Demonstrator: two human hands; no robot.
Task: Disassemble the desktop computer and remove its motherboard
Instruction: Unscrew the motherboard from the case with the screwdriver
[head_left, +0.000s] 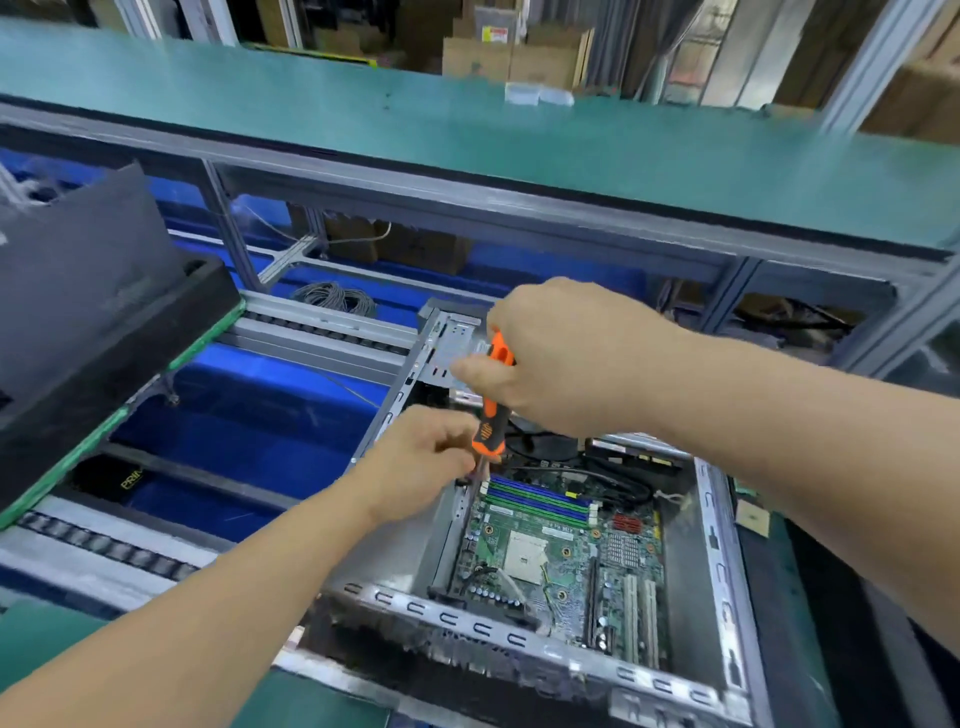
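We are looking down into the open case (719, 545), lying on its side on the bench, with the board (558, 561) seated flat on its floor. The right hand (561, 364) is gripping the orange-and-black handle of the driver (491, 410), fingers wrapped around it, and is holding it almost upright. The left hand (421, 462) is pinching low on the shaft, steadying the tip near the board's far left corner, just beside the 4 slots (537, 501) (the tip itself is hidden behind the fingers, so we cannot tell whether it is touching a screw).

We are judging this step as screw removal, with the board not yet lifted. Black cables (608, 480) are lying across the far edge and appear to be attached there; these would likely need freeing first.

We are expecting the board to handle as a light, thin, stiff but brittle sheet, flexing under uneven lift. The bare socket (527, 553) at center and the red heatsink (631, 522) are poor places to press. We would be taking hold at 2 opposite bare edges, lifting level, and easing the port side clear of the case wall. Sharp metal rims around the opening are a risk to the knuckles.
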